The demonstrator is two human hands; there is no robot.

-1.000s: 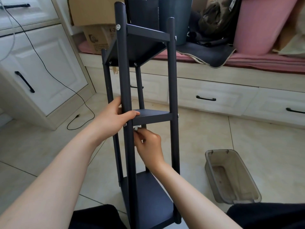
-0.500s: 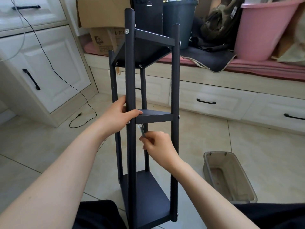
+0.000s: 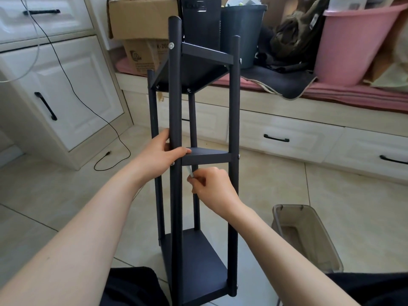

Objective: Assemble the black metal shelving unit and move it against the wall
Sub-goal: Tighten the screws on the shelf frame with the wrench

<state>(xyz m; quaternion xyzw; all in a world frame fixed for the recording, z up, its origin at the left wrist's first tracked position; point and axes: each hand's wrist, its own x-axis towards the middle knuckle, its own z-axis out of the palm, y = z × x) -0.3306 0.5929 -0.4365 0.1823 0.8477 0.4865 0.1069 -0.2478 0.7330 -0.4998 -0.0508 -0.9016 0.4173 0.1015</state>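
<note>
The black shelving unit [image 3: 192, 151] stands upright on the tiled floor [image 3: 287, 184] at the centre of the view, directly in front of the seated person. It has four round posts and three shelves: one near the top, a narrow middle shelf [image 3: 206, 154], and a bottom shelf [image 3: 198, 261] toward 6 o'clock.

The left hand [image 3: 161, 157] comes in from 8 o'clock and grips the nearest post [image 3: 175, 107] at the level of the middle shelf, fingers curled behind the post and the thumb lying across its front onto the shelf's edge. The right hand [image 3: 212, 186] comes in from 5 o'clock, just below the middle shelf, with its fingers closed in a pinch on a small silvery tool [image 3: 189, 171] that points up toward the underside of the shelf beside the nearest post. What kind of tool it is cannot be told.

At 4 o'clock a clear plastic bin [image 3: 306, 237] sits on the floor, apart from the unit. At 9 o'clock a white cabinet [image 3: 66, 85] has a black cable [image 3: 106, 120] trailing down it to the floor. At 12 o'clock, behind the unit, a cardboard box [image 3: 141, 18] and a dark bucket [image 3: 242, 29] rest on a low bench [image 3: 287, 120] with drawers; a pink tub [image 3: 353, 45] stands at 2 o'clock.
</note>
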